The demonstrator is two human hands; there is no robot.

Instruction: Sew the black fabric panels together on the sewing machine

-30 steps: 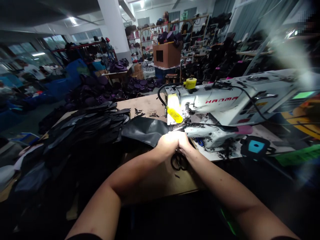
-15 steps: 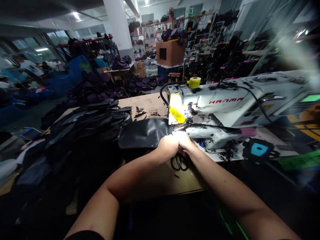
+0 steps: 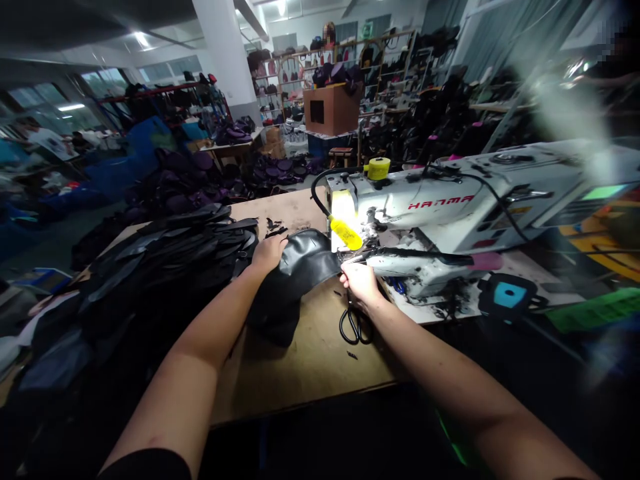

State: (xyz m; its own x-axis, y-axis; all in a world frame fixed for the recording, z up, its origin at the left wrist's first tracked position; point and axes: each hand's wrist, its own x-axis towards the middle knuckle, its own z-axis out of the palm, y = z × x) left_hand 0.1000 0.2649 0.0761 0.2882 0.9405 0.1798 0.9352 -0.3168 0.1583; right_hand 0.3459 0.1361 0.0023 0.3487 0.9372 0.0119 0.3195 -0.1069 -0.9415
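Two hands now apart, no longer meeting at one spot. My left hand (image 3: 269, 253) lies over the near-stack edge of the black sheet (image 3: 311, 261), though I cannot tell whether it grips or only presses. My right hand (image 3: 360, 283) pinches the sheet's other end, close by the sewing machine (image 3: 425, 203). The sheet now sits spread between both hands, its middle bulging and sagging onto the table (image 3: 315, 363). Scissors (image 3: 355, 327) lie just below my right hand, untouched. A stack of black pieces (image 3: 170, 267) sits beside my left hand.
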